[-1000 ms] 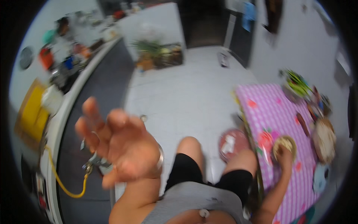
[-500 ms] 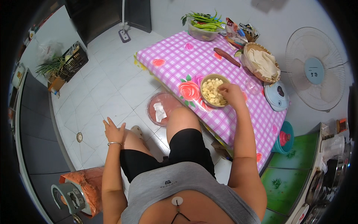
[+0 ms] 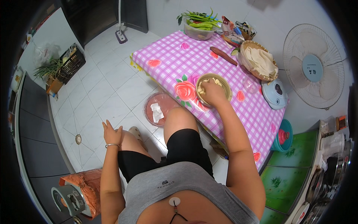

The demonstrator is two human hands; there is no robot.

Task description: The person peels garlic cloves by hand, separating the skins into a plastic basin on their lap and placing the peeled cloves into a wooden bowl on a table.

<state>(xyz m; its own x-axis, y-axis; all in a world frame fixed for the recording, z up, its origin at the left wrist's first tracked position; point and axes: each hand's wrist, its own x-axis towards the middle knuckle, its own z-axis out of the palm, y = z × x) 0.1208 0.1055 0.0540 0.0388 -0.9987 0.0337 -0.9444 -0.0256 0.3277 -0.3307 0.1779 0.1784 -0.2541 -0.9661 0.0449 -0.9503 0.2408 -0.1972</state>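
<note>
While my R grip (image 3: pixel 215 94) is resting down in a small beige basket (image 3: pixel 226 85), its fingertips are hiding among pale cloves (image 3: pixel 202 90), so I can't tell if it's pinching any or only touching. The cloves are showing around the hand, all inside the basket, which is sitting nr the close edge of the pink-checked tabletop (image 3: pixel 158 76). My L grip (image 3: pixel 111 133) is hanging by the L thigh, released, fingers spread. Beyond the small basket, a long brown root (image 3: pixel 223 56) is lying diag., w/ a wicker basket (image 3: pixel 269 78) of beige cloth (image 3: pixel 261 61) standing to its R & a lt-blue item (image 3: pixel 275 94) nearer me. Green peppers (image 3: pixel 203 23) are filling a clear bowl (image 3: pixel 199 34) at the far end. Down on the floor, a reddish round tub (image 3: pixel 167 101) w/ white paper (image 3: pixel 157 112) on it is sitting nr my knees.
</note>
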